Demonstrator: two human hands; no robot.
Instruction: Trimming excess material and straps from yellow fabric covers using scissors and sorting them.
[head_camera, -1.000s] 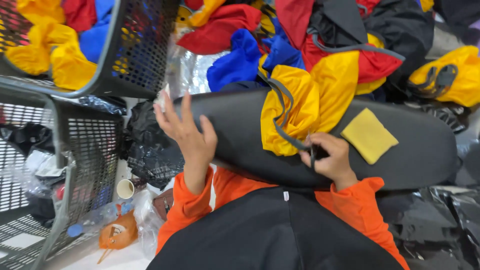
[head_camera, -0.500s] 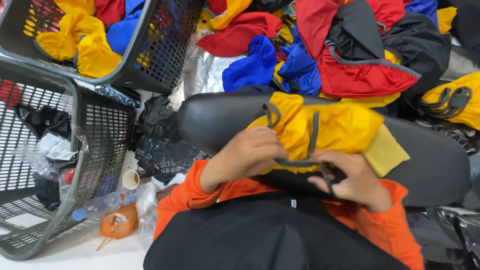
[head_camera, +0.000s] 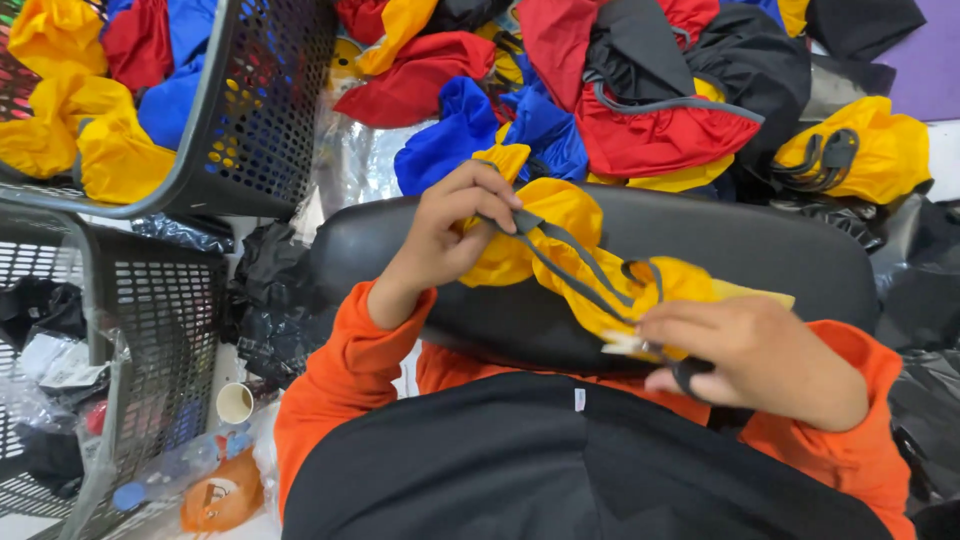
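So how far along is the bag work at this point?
Done, apparently: yellow, red and blue bags fill the upper basket. In hand: the left hand pulls the grey drawstring of a yellow bag while the right hand pinches its other end. Left: a loose pile of bags beyond the black board.

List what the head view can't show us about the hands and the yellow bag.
- Right hand: its fingertips are blurred, so its grip on the grey cord is unclear.
- Yellow bag: bunched, its shape is hidden.
- Left hand: its palm faces away.
- Grey basket: cut off by the top edge.
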